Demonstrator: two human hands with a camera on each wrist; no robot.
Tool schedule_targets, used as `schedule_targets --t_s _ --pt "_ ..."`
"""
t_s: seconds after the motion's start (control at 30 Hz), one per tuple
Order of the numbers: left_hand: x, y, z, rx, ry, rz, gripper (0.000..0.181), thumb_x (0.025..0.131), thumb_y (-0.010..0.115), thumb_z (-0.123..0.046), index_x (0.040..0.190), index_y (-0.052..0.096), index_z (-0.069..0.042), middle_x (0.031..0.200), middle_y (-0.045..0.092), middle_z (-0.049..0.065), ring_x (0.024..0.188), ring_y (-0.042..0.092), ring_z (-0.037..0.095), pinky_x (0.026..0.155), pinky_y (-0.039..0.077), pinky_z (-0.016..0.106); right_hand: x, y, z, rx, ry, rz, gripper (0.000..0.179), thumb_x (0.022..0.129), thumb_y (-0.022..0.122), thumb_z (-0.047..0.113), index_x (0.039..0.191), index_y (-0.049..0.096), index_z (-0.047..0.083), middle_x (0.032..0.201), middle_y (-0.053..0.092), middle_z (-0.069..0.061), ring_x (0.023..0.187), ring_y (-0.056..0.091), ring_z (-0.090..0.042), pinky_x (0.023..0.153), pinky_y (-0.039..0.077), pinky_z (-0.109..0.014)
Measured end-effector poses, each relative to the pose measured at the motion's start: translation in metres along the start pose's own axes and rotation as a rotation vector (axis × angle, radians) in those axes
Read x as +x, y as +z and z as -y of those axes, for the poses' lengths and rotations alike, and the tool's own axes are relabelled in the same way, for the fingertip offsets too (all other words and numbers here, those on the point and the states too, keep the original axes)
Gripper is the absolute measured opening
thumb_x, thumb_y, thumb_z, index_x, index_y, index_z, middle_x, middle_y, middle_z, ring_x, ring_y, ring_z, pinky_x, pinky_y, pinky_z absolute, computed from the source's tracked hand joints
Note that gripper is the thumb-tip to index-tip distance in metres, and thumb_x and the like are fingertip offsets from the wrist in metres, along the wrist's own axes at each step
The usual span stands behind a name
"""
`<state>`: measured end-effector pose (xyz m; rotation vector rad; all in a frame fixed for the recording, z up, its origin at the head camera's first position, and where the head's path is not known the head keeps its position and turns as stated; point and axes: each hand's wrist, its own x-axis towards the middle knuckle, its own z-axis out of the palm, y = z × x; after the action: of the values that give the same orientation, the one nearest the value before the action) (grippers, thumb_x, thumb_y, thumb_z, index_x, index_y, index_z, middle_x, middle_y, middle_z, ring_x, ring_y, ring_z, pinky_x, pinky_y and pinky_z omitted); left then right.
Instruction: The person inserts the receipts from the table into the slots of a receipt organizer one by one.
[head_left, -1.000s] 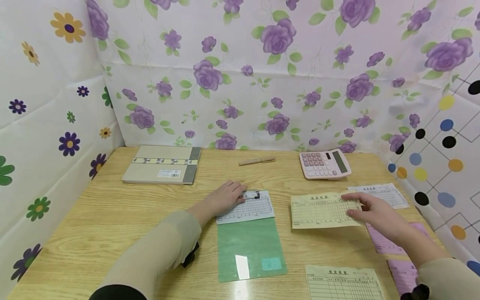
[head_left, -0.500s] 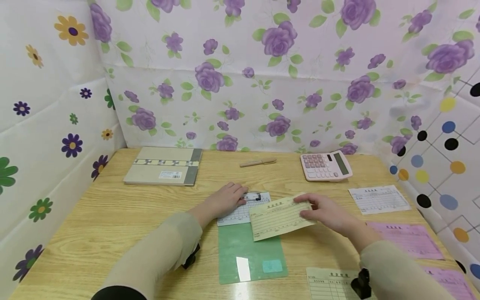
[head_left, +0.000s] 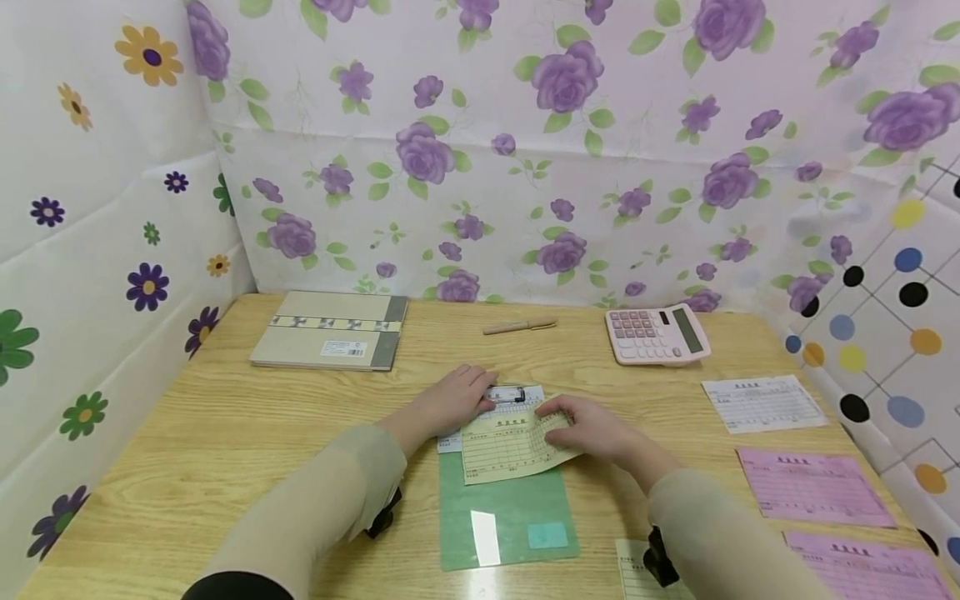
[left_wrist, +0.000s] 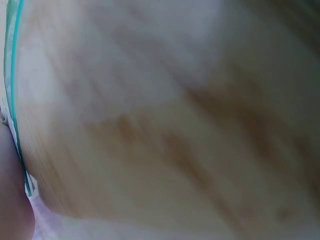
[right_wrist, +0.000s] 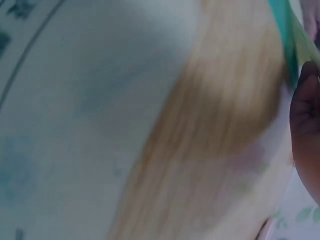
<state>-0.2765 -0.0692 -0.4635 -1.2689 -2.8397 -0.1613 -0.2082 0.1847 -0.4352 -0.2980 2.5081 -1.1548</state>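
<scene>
A green clipboard lies on the table with a metal clip at its far edge. My left hand grips the clipboard's upper left by the clip; only a bit of that hand shows in the left wrist view. Under the clip sits a white receipt form. Partly covering it is a yellow receipt form, whose right end my right hand pinches between thumb and fingers. The paper bends up there. In the right wrist view, the hand appears at the right edge.
Pink forms and a white form lie at the right. Another yellow form is partly under the right sleeve. A calculator, a pen and a grey-beige folder lie along the back.
My right hand has carried the yellow form leftward from the table's right side onto the clipboard, over the white form. The left hand has stayed at the clip.
</scene>
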Motion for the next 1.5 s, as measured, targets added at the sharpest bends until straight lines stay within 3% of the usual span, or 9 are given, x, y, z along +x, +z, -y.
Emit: schedule_targets --t_s 0.3,0.57,0.9,1.23,1.5 --pt "0.003 -0.005 0.0 -0.023 0.011 0.009 0.053 0.099 0.046 -0.037 0.139 0.04 -0.003 0.131 0.049 0.009 0.121 0.044 0.022 0.104 0.033 0.033 0.005 0.009 0.005 -0.015 0.004 -0.018 0.027 0.086 0.068 0.014 0.111 0.064 0.023 0.135 0.048 -0.007 0.128 0.038 -0.026 0.104 0.03 -0.05" --pt "0.002 -0.007 0.001 -0.058 -0.002 0.024 0.052 0.098 0.048 -0.035 0.138 0.042 -0.003 0.129 0.05 0.009 0.119 0.045 0.023 0.102 0.035 0.034 0.009 0.015 0.01 -0.034 -0.013 0.015 0.027 0.085 0.068 0.017 0.11 0.064 0.026 0.132 0.051 -0.005 0.123 0.043 -0.024 0.102 0.033 -0.047" --pt "0.003 -0.005 0.001 -0.042 -0.003 0.012 0.05 0.098 0.049 -0.035 0.137 0.043 -0.004 0.129 0.051 0.008 0.12 0.045 0.022 0.104 0.034 0.033 0.01 0.021 0.014 -0.045 -0.03 -0.019 0.036 0.086 0.069 0.02 0.12 0.059 0.024 0.133 0.051 -0.005 0.123 0.043 -0.024 0.102 0.034 -0.047" --pt "0.009 -0.012 -0.002 0.061 0.046 0.082 0.052 0.101 0.041 -0.031 0.142 0.034 0.001 0.13 0.052 0.013 0.122 0.046 0.025 0.105 0.034 0.035 0.009 0.027 0.014 -0.113 -0.06 -0.099 0.038 0.085 0.07 0.021 0.121 0.058 0.019 0.126 0.056 -0.004 0.123 0.046 -0.025 0.102 0.035 -0.046" --pt "0.009 -0.017 -0.005 0.003 0.005 0.132 0.055 0.102 0.038 -0.029 0.147 0.022 -0.001 0.132 0.051 0.014 0.123 0.046 0.025 0.103 0.036 0.035 0.01 0.029 0.012 -0.16 -0.053 -0.107 0.045 0.086 0.069 0.026 0.128 0.051 0.021 0.127 0.056 -0.009 0.116 0.051 -0.026 0.098 0.039 -0.047"
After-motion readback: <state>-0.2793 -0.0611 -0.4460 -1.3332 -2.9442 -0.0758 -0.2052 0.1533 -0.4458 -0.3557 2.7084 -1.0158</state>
